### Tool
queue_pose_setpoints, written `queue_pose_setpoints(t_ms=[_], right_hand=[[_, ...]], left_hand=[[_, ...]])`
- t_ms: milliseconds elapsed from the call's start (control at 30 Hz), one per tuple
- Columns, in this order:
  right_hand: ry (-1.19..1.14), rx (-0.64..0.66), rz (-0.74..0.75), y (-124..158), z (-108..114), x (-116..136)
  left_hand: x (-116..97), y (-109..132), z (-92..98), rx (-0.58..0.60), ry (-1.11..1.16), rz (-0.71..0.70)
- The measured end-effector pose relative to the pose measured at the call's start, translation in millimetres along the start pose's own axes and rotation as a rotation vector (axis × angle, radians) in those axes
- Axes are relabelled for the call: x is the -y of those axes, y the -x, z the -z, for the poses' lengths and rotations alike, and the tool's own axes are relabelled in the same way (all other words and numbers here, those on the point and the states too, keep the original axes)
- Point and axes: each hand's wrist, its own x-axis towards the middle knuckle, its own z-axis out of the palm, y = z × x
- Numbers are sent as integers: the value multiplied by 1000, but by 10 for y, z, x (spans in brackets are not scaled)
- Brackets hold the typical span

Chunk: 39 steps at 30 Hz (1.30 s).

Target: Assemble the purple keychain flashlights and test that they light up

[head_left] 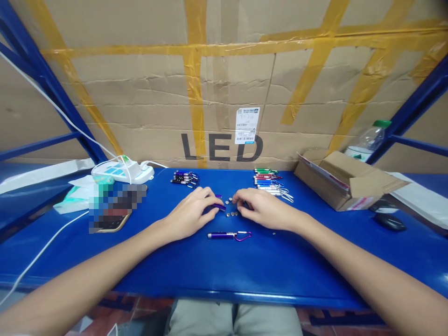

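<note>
My left hand [195, 210] is closed on a short purple flashlight tube [219, 206], pinched between thumb and fingers. Just behind it, another purple piece [218, 196] is partly hidden by the fingers. Several small silver button cells [232, 213] lie on the blue table between my hands. My right hand [259, 206] is beside them, its fingers curled in toward the thumb; whatever they hold is too small or hidden to make out. Closer to me lies a whole purple keychain flashlight [224, 235] with a carabiner clip, touched by neither hand.
Rows of keychain flashlights lie at the back, dark ones [185, 178] left and coloured ones [268, 179] right. A phone [117, 212] and power strip [122, 171] sit left. An open cardboard box [345, 182], a bottle [367, 140] and a black mouse [389, 221] are right.
</note>
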Motion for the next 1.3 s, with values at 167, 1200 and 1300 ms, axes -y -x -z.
queue_pose_setpoints(t_ms=[167,1200,1300], right_hand=[[-92,35,18,14,6,10],[-557,60,-177,-117,-244,135],[-526,69,-166,-103,-211,148]], left_hand=[[21,-8,-14,-124,83,87],[-21,-14,-17,-246,256,175],[-49,-19,-3,-234,308,187]])
